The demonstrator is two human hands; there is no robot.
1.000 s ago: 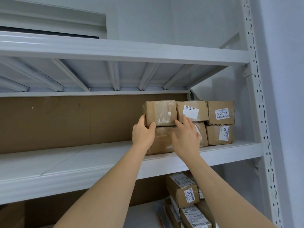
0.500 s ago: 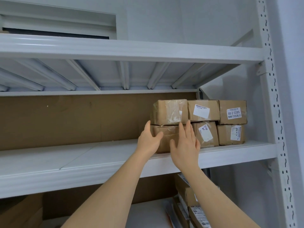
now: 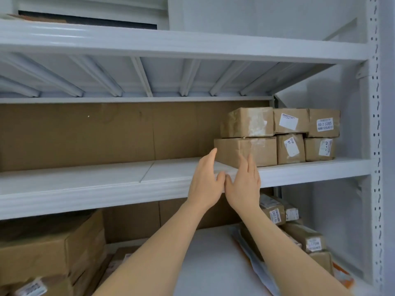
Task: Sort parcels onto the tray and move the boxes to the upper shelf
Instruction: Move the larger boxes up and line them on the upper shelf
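Several brown cardboard boxes stand in two layers at the right end of the upper shelf [image 3: 106, 178]. The leftmost pair is a taped box [image 3: 248, 122] on top of a wider box [image 3: 256, 149]. My left hand [image 3: 206, 180] and my right hand [image 3: 243, 180] hang side by side in front of the shelf's front edge, below and left of that pair. Both hands have straight fingers and hold nothing. Neither touches a box.
A higher white shelf [image 3: 171, 43] runs above. On the lower level lie more labelled boxes [image 3: 275, 212] at the right, a large carton [image 3: 49, 248] at the left and a white surface [image 3: 213, 263] between. A perforated upright [image 3: 376, 146] bounds the right side.
Both hands have drawn back from the leftmost boxes, down to the shelf's front edge. The boxes stay stacked on the shelf. The view has shifted, showing more of the lower level.
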